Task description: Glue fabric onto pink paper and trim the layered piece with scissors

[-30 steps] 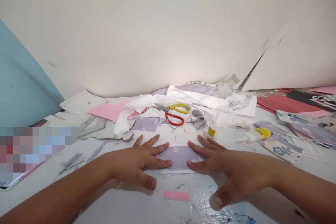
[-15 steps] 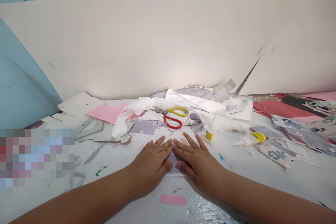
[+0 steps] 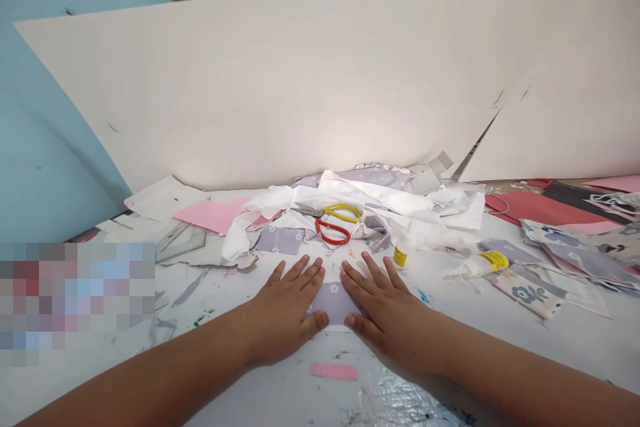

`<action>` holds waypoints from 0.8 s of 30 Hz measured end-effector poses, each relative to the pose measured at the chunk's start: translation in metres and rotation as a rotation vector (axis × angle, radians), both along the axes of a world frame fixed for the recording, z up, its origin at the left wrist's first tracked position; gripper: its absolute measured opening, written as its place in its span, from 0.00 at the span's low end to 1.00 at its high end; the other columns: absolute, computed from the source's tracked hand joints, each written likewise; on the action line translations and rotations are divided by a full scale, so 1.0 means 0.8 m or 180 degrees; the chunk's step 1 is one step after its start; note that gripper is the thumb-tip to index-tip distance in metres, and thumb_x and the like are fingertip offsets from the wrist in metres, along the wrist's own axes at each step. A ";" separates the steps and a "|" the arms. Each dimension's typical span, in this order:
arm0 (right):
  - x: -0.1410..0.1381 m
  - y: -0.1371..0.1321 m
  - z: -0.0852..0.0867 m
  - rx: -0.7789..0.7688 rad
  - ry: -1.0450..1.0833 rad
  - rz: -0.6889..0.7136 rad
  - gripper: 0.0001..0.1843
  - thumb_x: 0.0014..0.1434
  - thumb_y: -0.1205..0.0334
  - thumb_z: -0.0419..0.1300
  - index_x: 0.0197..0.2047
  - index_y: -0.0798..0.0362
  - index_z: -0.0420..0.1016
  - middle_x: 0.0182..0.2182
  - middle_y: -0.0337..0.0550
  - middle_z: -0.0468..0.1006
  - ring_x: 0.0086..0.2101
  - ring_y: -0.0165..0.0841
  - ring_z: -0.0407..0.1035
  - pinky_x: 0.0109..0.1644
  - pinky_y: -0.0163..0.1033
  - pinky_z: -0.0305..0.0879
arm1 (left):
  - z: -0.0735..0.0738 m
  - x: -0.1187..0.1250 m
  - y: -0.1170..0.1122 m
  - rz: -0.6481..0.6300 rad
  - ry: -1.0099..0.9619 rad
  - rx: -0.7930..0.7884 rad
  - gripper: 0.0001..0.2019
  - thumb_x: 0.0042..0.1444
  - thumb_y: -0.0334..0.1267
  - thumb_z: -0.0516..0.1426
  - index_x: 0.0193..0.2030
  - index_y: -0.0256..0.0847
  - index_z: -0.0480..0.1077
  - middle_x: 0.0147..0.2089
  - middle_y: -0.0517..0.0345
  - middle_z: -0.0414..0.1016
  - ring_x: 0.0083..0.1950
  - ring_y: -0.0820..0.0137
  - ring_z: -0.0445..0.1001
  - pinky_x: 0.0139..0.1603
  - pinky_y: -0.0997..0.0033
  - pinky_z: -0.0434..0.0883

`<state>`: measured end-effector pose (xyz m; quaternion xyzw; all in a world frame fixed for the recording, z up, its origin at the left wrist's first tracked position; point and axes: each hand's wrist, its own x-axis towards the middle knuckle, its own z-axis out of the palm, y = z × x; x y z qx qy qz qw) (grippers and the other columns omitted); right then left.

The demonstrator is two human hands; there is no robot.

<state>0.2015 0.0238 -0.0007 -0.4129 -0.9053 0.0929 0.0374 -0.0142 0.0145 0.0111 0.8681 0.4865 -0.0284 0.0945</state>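
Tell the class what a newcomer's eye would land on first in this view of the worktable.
The left hand and right hand, pressed flat on a lilac flowered fabric piece at lower centre, catch the eye first. Just beyond them, scissors with bright red and yellow handles lie on a heap of white fabric scraps. A large white board fills the upper view behind the table.

Fabric patch (image 3: 333, 300) between left hand (image 3: 283, 310) and right hand (image 3: 385, 320), scissors (image 3: 333, 223) behind, glue bottle (image 3: 400, 255) right, paper strip (image 3: 333, 371) before
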 end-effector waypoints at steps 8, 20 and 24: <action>0.002 -0.003 0.001 0.0137 0.0122 -0.0166 0.37 0.57 0.42 0.38 0.63 0.55 0.39 0.63 0.44 0.37 0.60 0.46 0.24 0.60 0.58 0.28 | 0.011 -0.010 -0.005 0.0077 -0.0233 0.0046 0.33 0.55 0.57 0.36 0.64 0.45 0.35 0.66 0.57 0.31 0.66 0.61 0.29 0.61 0.50 0.35; -0.014 -0.005 -0.005 0.0127 0.0269 -0.0032 0.31 0.60 0.48 0.36 0.63 0.55 0.43 0.62 0.45 0.45 0.60 0.44 0.29 0.61 0.56 0.23 | 0.000 0.022 -0.007 -0.0085 -0.0116 -0.0093 0.30 0.57 0.55 0.32 0.64 0.42 0.37 0.66 0.56 0.34 0.66 0.65 0.35 0.62 0.55 0.39; -0.006 -0.005 -0.007 0.0082 0.0250 -0.0129 0.36 0.58 0.42 0.35 0.63 0.56 0.43 0.62 0.47 0.40 0.60 0.45 0.26 0.61 0.55 0.23 | 0.003 0.011 -0.006 -0.0065 -0.0076 -0.0082 0.30 0.55 0.57 0.35 0.63 0.52 0.33 0.66 0.59 0.28 0.66 0.63 0.32 0.61 0.49 0.36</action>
